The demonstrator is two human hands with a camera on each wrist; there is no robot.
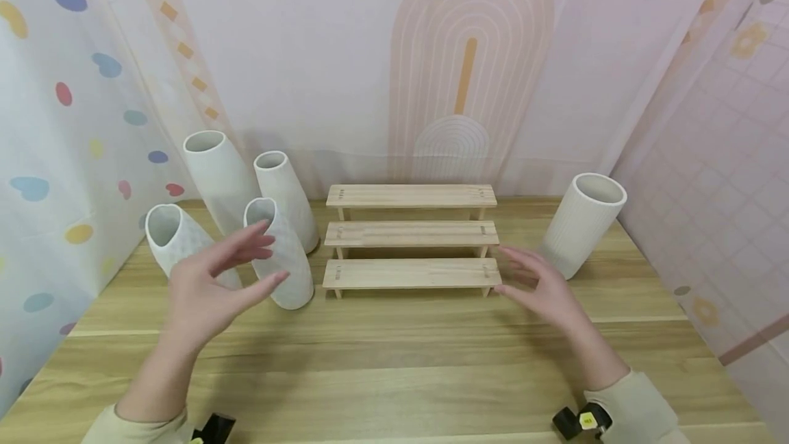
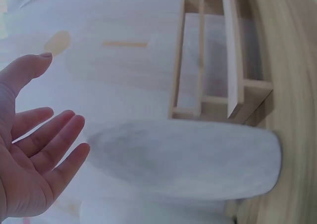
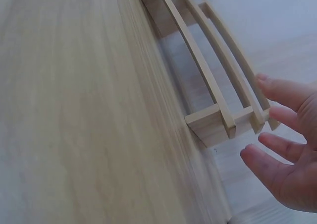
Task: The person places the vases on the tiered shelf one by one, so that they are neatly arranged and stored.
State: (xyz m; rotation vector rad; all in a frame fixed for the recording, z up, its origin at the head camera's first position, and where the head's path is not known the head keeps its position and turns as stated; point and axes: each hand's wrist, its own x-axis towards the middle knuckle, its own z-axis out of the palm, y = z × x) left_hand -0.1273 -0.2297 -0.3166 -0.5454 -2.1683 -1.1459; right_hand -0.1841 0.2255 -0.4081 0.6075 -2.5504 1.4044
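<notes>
The fingers of my left hand (image 1: 206, 290) are spread, thumb well apart from the others, in front of the nearest white vase (image 1: 286, 273); I cannot tell whether they touch it. That vase stands on the desk (image 1: 382, 389), left of the wooden stand (image 1: 411, 233). Behind it is a slim vase (image 1: 283, 187), with a taller, wider vase (image 1: 218, 177) to the left of that, and a dimpled vase (image 1: 188, 235) at the far left, partly behind my left hand.

The fingers of my right hand (image 1: 545, 290) are spread too, just beside the right end of the stand's lower steps; contact there is unclear. A ribbed vase (image 1: 579, 225) stands beyond that hand, to its right. The stand has three steps, the rear one against the patterned cloth (image 1: 308, 53).
</notes>
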